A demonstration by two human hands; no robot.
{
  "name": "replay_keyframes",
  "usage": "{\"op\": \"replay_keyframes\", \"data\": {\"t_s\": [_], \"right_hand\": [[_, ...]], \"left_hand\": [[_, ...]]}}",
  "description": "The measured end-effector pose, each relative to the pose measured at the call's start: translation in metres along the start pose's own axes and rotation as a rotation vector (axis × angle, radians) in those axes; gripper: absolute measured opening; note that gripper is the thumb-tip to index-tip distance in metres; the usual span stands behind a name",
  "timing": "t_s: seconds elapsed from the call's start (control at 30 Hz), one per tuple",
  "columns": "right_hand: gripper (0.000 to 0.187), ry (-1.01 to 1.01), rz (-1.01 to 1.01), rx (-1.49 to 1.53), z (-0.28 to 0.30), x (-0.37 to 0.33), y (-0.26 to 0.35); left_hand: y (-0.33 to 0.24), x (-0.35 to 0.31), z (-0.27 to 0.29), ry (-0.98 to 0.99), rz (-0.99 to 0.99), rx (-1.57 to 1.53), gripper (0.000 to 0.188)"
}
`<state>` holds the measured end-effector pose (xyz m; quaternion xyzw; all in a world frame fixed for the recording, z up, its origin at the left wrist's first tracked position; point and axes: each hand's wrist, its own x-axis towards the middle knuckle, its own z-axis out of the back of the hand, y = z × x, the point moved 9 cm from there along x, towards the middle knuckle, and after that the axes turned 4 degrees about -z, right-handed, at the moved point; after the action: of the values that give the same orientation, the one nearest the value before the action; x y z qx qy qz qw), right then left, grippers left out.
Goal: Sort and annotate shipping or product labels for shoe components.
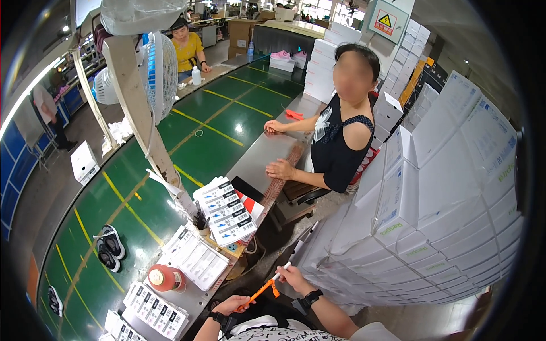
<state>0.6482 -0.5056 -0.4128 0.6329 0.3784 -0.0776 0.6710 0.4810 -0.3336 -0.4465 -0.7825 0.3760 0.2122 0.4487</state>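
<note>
Fingers, left hand point(233, 305): closed on the lower-left end of an orange strip point(260, 291); dark band on the wrist.
Fingers, right hand point(293, 279): clamped on a white stick-like part point(283, 272) at the strip's upper-right end; dark band on this wrist too.
Orange strip, position: held slantwise between both hands, just off the right edge of the grey desk point(198, 300); a short loose piece hangs near its right end. Exact kind cannot be told.
Single shoe point(55, 301): far left, on the green belt point(213, 128) with yellow lines.
White box point(84, 163): beyond the belt's outer edge.
Shoe pair point(110, 248): dark with pale soles, side by side on the belt.
Near label sheets point(154, 311): stacked at the desk's front, printed with barcodes.
Red jar point(166, 278): upright, pale top, between the near sheets and the middle label sheets point(196, 258).
White bottle point(196, 76): upright at the far side, near a person in yellow point(192, 51).
Upper label sheets point(226, 211): fanned, blue shoe pictures, beside a black flat object point(248, 189).
Co-worker point(341, 139): dark sleeveless top, both hands on the grey surface, a red item point(294, 115) near one.
White cartons point(421, 210): tall strapped stack, far right.
</note>
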Motion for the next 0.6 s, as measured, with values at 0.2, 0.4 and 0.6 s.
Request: {"op": "replay_keyframes", "data": {"t_s": [0.2,0.4,0.6], "right_hand": [[0.031,-0.229,0.158,-0.128,0.014,-0.009,0.004],[0.028,-0.465,0.235,-0.257,0.029,-0.021,0.010],[0.025,-0.597,0.475,-0.358,0.033,-0.071,0.043]], "left_hand": [[0.020,-0.003,-0.004,0.081,0.093,-0.218,0.032],[0.056,0.042,0.023,0.057,0.142,0.013,0.033],[0.080,0.091,0.139,-0.963,-0.110,0.624,0.039]]}}
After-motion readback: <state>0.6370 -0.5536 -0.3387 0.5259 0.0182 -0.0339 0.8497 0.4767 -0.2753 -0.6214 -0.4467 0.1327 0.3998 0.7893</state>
